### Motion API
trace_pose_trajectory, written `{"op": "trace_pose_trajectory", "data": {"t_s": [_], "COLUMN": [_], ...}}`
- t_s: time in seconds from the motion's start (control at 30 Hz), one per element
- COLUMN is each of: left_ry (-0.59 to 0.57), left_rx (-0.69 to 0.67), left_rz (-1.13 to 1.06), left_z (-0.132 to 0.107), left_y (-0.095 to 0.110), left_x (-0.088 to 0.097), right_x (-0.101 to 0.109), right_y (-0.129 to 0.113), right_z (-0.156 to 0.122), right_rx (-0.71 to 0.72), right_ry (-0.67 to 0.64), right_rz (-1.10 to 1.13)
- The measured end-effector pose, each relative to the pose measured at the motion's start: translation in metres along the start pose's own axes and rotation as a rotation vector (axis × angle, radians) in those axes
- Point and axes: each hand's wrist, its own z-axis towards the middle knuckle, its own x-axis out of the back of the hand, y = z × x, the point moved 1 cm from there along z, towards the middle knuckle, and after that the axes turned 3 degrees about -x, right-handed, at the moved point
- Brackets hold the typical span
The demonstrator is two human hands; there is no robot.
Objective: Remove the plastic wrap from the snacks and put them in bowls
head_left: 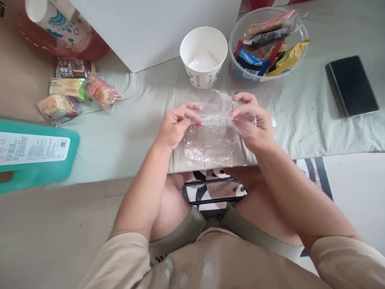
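My left hand (177,124) and my right hand (251,120) both pinch a crumpled clear plastic film (212,136) held just above a pale green cloth (126,132) on the floor. The film looks like a thin bag or wrap; its lower part bulges into a round shape. Fingers of each hand are closed on its upper edge, left and right. A white paper bowl (203,56) stands right behind the hands.
A clear plastic bowl (296,28) full of wrapped snacks stands at the back right. A black phone (350,85) lies at the right. Several snack packets (76,90) lie at the left, near a teal jug (36,154). A white box (156,28) stands behind.
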Motion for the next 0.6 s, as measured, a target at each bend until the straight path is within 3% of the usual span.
{"op": "trace_pose_trajectory", "data": {"t_s": [0.1,0.13,0.27,0.6], "left_ry": [0.058,0.075,0.076,0.063], "left_rx": [-0.025,-0.043,-0.104,0.061], "left_rz": [0.074,0.091,0.082,0.031], "left_z": [0.002,0.002,0.004,0.003], "left_y": [-0.002,-0.003,-0.007,-0.004], "left_x": [0.004,0.006,0.011,0.004], "right_x": [0.005,0.006,0.008,0.005], "right_y": [0.003,0.004,0.009,-0.003], "right_z": [-0.003,-0.004,-0.005,-0.014], "right_rx": [0.034,0.050,0.101,0.151], "right_ry": [0.149,0.145,0.088,-0.134], "right_rz": [0.157,0.211,0.284,0.005]}}
